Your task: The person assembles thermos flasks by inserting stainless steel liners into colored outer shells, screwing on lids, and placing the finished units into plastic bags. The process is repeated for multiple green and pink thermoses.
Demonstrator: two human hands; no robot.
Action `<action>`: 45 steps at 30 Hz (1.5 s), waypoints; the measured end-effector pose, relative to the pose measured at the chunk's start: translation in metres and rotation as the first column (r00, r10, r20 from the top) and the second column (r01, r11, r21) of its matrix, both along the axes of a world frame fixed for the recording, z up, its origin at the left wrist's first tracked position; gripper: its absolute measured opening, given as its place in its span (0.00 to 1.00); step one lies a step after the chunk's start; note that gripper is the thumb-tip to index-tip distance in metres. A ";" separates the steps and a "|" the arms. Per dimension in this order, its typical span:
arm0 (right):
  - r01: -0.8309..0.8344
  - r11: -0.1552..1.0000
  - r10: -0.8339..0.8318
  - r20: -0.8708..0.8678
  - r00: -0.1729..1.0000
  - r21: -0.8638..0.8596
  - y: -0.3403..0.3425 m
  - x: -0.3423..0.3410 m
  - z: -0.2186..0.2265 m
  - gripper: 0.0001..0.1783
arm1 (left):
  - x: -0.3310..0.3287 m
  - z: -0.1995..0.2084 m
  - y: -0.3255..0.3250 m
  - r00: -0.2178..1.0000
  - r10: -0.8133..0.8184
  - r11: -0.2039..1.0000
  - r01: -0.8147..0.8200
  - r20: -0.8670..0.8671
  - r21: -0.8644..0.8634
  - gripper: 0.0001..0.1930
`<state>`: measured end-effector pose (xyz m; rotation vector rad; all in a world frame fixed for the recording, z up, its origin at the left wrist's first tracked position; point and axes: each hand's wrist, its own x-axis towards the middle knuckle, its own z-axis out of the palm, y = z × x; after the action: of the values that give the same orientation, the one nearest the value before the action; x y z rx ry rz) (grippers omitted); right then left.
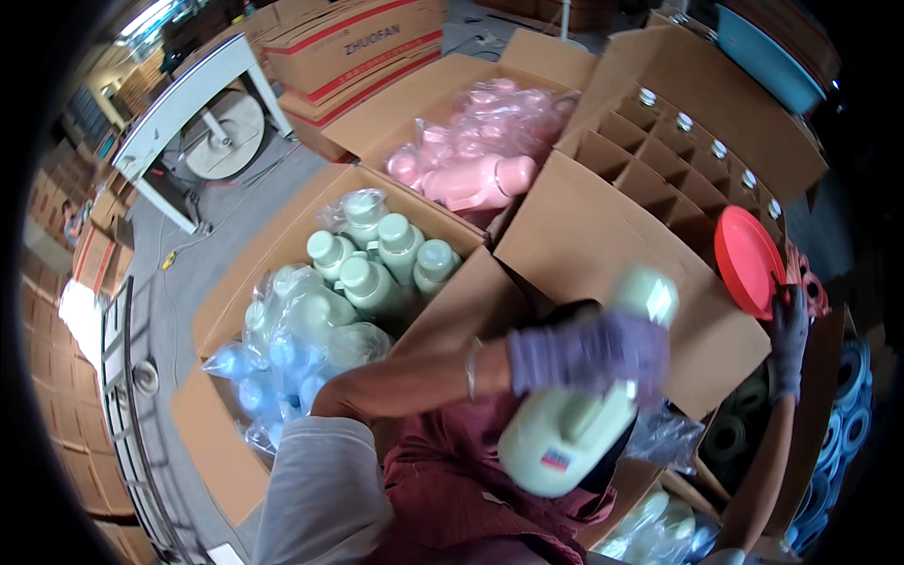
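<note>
A pale green thermos flask (568, 438) with a carrying handle hangs tilted in front of my body. My gloved left hand (593, 356) is wrapped round its neck area, and both are blurred by motion. My right hand (789, 330), in a purple glove, reaches out at the far right. Its fingers point away from me, slightly apart, beside the rim of a red round plastic dish (749, 262); whether they touch it is hard to tell. Pink ring-shaped pieces (811, 290) lie right by that hand.
A carton (235, 268) at left holds pale green flasks and bagged blue ones. Behind it, another carton (386, 146) holds pink flasks. A divided carton (659, 179) with silver-topped items stands at the back right. Blue ring-shaped pieces (852, 372) and dark green ones (727, 438) lie at the right.
</note>
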<state>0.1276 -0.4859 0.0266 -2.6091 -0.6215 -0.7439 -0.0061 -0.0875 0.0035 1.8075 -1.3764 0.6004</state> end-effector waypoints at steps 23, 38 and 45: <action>0.072 0.928 -0.082 -0.011 0.997 -0.365 0.051 -0.034 -0.038 0.23 | 0.069 -0.279 0.482 -0.588 0.741 -0.361 -0.757 -0.325 0.545 0.22; 0.081 0.588 0.778 -0.590 0.217 0.805 0.324 -0.003 -0.015 0.25 | 0.122 -0.002 0.121 0.563 -0.349 0.796 -0.243 -0.749 -0.554 0.21; 0.532 -0.109 0.870 -0.178 0.459 0.840 0.218 0.076 -0.029 0.16 | 0.111 -0.020 0.085 0.627 -0.171 0.944 -0.117 -0.760 -0.309 0.26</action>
<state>0.2032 -0.2681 -0.0023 -0.7877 0.0110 0.4183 0.1054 -0.0020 -0.0170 1.4678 -0.6333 -0.0293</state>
